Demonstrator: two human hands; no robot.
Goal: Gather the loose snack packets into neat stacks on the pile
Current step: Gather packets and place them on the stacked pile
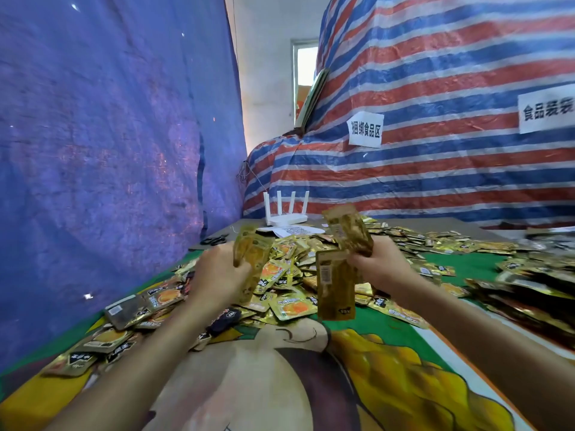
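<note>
— Gold packets [287, 307] everywhere. What have you got?
— My left hand [217, 273] grips a small bunch [250, 253]; my right hand [381, 264] pinches a pair [348, 231], both above the pile [291, 247] on the table [389, 335].

Paper sign [546, 112] at the right edge, cut off mid-text (packets [529, 283] below it a blur)

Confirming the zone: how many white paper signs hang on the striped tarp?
2. One white paper sign is near the middle of the red-white-blue striped tarp; the other at the right edge, partly cut off. More may be out of view.
</note>
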